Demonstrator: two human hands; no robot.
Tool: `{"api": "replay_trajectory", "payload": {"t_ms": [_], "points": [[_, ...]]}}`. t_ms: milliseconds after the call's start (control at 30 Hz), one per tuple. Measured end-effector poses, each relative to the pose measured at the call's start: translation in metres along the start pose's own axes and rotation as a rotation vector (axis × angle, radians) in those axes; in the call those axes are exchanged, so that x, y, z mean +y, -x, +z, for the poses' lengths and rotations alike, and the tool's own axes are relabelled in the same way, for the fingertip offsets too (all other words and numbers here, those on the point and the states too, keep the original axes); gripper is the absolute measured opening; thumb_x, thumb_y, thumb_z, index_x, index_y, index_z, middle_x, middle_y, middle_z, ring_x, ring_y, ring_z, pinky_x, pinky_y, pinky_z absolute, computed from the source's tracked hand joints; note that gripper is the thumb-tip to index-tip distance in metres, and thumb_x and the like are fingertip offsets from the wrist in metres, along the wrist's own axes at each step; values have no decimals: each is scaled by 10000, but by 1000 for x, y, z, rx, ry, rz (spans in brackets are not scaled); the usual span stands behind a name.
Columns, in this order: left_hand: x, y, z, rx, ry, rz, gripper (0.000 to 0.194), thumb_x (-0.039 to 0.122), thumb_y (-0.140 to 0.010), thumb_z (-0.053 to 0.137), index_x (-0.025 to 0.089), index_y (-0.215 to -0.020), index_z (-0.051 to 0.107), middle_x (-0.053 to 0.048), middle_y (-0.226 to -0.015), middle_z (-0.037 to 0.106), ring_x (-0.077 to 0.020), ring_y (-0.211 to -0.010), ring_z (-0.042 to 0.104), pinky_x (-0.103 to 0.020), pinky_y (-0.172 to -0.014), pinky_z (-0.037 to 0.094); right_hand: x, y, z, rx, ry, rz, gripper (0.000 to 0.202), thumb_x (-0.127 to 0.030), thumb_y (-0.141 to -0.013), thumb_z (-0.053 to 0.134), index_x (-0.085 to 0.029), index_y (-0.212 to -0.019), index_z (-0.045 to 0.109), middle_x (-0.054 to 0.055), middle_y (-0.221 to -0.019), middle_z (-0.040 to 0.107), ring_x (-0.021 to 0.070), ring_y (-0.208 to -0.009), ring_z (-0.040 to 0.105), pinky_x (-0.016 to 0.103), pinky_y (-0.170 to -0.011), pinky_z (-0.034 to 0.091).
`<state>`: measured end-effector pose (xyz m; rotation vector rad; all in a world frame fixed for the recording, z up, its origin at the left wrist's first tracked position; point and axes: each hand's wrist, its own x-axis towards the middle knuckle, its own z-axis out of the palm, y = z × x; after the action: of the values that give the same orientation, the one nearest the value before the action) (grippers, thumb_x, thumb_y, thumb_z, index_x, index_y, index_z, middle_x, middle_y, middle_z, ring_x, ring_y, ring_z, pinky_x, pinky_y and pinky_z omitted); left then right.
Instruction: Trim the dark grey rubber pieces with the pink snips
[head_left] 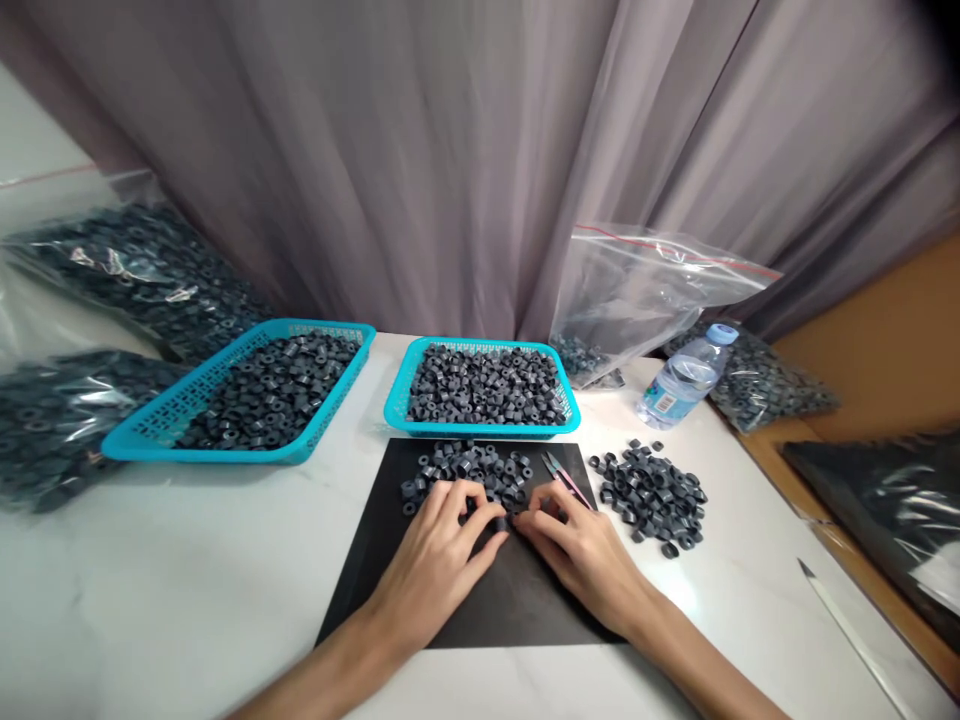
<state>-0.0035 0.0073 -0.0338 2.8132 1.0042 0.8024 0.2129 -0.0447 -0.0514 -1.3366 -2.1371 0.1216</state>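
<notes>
My left hand [442,555] is over the black mat [495,610], its thumb and fingers closed round a small dark ring [501,523]. Close beside it on the right, my right hand [574,540] has its fingertips pressed together at a small dark piece [514,520], partly hidden by the fingers. A pile of dark grey rings [472,465] lies on the mat just beyond both hands. Small pink-handled snips [564,480] rest on the mat behind my right hand.
Two blue baskets [484,431] [217,456] full of rings stand behind. On the right are a loose ring pile [652,495], a water bottle [686,380], clear bags [622,290] and a pointed white tool [847,630]. Filled bags [150,270] lie at left.
</notes>
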Motion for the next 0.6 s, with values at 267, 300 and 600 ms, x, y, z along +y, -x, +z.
{"api": "replay_trajectory", "payload": {"t_ms": [267,300,600], "points": [[5,3,1,26,164,-22,383,304,-951,631,267,-1330,588,-89,-1178,661,-264,-1083,640,-438,-975,555,-10,1,2,187,-233,120,110,-207,-1024,522,-228,-1064,622,65,-1050,672,120,-604,569,266,-572,500],[6,3,-1,23,231,-19,388,301,-961,619,280,-1346,576,-83,-1201,666,-256,-1107,646,-431,-1004,550,-13,1,3,199,-291,135,95,-205,-1016,538,-229,-1054,622,61,-1043,673,115,-583,545,264,-547,483],[12,5,-5,18,859,-273,133,241,-955,642,248,-1063,719,-32,-1071,730,-165,-956,720,-276,-877,615,-21,11,9,233,-483,125,174,-172,-982,614,-241,-1138,580,49,-1058,684,100,-584,547,251,-514,468]]}}
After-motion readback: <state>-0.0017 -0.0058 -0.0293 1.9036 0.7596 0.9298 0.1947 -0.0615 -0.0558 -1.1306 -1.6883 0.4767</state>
